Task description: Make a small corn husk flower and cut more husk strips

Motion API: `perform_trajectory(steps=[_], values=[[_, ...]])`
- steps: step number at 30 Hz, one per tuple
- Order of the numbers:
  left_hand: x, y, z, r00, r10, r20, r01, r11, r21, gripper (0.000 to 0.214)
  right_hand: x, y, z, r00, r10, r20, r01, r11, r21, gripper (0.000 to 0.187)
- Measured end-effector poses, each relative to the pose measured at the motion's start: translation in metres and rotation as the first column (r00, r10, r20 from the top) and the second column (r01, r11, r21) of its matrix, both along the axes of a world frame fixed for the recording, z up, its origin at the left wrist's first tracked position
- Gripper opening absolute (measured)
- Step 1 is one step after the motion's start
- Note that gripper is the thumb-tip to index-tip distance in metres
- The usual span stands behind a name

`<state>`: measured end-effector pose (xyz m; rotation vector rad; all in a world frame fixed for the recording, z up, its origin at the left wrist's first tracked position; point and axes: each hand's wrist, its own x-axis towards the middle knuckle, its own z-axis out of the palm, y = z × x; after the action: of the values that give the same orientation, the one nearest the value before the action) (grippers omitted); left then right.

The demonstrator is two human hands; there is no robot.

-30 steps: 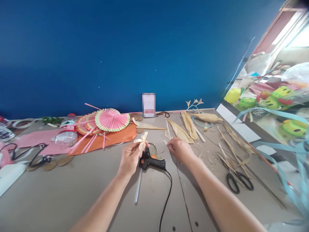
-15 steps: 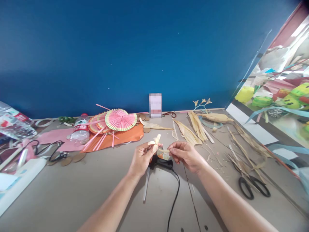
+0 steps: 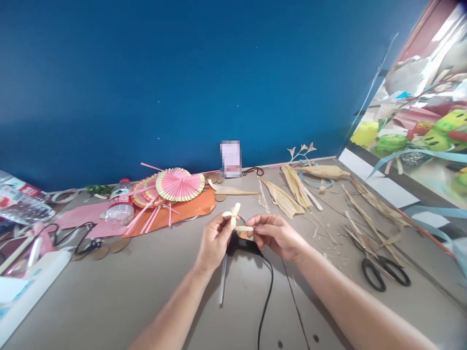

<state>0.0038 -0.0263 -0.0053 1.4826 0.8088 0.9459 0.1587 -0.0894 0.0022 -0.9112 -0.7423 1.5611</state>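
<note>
My left hand point(image 3: 216, 238) pinches a small pale flower point(image 3: 234, 217) that looks made of dried corn husk, its petals standing above the fingertips. To its right, my right hand point(image 3: 275, 235) has a short husk strip point(image 3: 244, 228) pinched between thumb and fingers, the strip's free end close to the flower. Below both hands lies a black hot glue gun point(image 3: 243, 245), partly hidden, with a clear glue stick point(image 3: 222, 282) poking out toward me and a black cord point(image 3: 268, 296) running to the front.
Black-handled scissors point(image 3: 385, 273) lie at the right among husk scraps. Larger husks point(image 3: 284, 198) rest behind my right hand. Pink paper fans point(image 3: 180, 184) and a plastic bottle point(image 3: 120, 206) stand back left. A blue panel point(image 3: 204, 87) rises behind the table.
The husk strip in my right hand has come slightly nearer the flower. The whole view has shifted a little; both hands keep their pinch.
</note>
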Motion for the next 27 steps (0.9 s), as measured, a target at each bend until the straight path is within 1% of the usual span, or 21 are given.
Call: perform_trajectory(steps=[2,4,8,11,14,17,20,23,27], values=[[0.001,0.001,-0.002,0.997,0.008,0.082,-0.002,0.997,-0.081,0.021,-0.001,0.000,-0.001,1.000,0.017,0.021,-0.017,1.000,0.019,0.018],[0.001,0.002,-0.003,0.989,0.008,0.147,0.013,0.990,-0.141,0.021,-0.005,0.001,-0.003,0.995,-0.005,0.102,0.000,0.999,0.046,0.021],[0.004,0.001,-0.003,0.986,-0.012,0.165,0.039,0.986,-0.161,0.023,-0.016,0.002,-0.009,0.942,-0.147,0.303,0.095,0.979,0.178,0.022],[0.005,-0.001,-0.003,0.988,-0.040,0.151,0.066,0.984,-0.167,0.023,-0.024,0.001,-0.010,0.894,-0.235,0.381,0.128,0.950,0.286,0.019],[0.006,-0.003,-0.003,0.990,-0.070,0.124,0.088,0.984,-0.152,0.024,-0.028,0.000,-0.008,0.853,-0.303,0.426,0.150,0.922,0.356,0.016],[0.007,-0.005,-0.002,0.991,-0.084,0.101,0.096,0.988,-0.120,0.025,-0.029,-0.002,-0.005,0.815,-0.343,0.466,0.160,0.907,0.388,0.011],[0.007,-0.006,-0.002,0.991,-0.096,0.089,0.106,0.987,-0.119,0.024,-0.029,-0.003,-0.003,0.781,-0.374,0.499,0.160,0.893,0.420,0.007],[0.006,-0.006,-0.002,0.993,-0.091,0.075,0.099,0.988,-0.119,0.024,-0.027,-0.003,-0.003,0.766,-0.390,0.511,0.166,0.888,0.430,0.006],[0.004,-0.005,0.002,0.994,-0.108,0.034,0.110,0.992,-0.068,0.023,-0.022,-0.002,-0.001,0.761,-0.429,0.486,0.224,0.877,0.425,0.006]])
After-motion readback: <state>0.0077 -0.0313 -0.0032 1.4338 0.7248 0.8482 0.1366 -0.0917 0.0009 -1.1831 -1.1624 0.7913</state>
